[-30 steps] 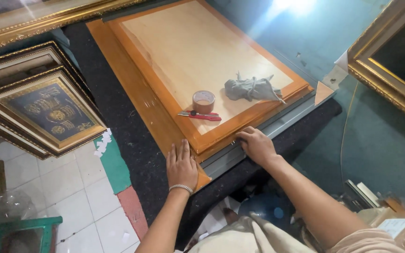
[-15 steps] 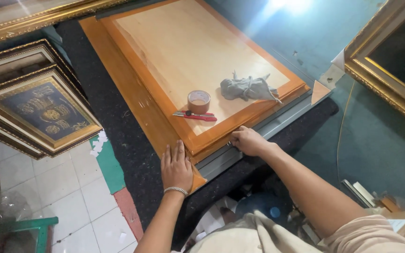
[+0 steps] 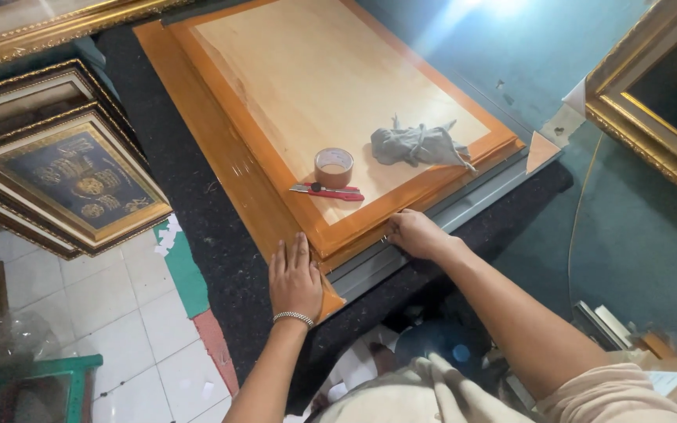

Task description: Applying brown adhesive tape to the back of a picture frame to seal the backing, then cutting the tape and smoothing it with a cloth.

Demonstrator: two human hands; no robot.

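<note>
While gilt-framed pictures (image 3: 64,176) lean in a stack at the far left above a white tiled floor (image 3: 103,313), a dark-covered worktable (image 3: 221,258) carries a large orange wooden frame (image 3: 221,164) lying back-side up, its pale plywood backing board (image 3: 315,86) filling the centre. Left hand (image 3: 295,276): laid flat, palm down, fingers extended and together, pressing on the near corner of the orange frame; a beaded bracelet (image 3: 292,317) circles the wrist. Just beyond that hand, on the backing board, lie 1 red utility knife (image 3: 327,191) and, touching it on its far side, 1 roll of brown tape (image 3: 334,167). Further right on the board rests 1 crumpled grey cloth (image 3: 418,145), apart from the tape. Right hand (image 3: 415,233): fingers curled loosely over the near edge of the frame, where it meets a grey strip (image 3: 440,223) running along the table edge; whether anything is pinched beneath the fingers cannot be told. At the far right, another gilt frame (image 3: 652,117) leans against a teal wall (image 3: 542,47).
</note>
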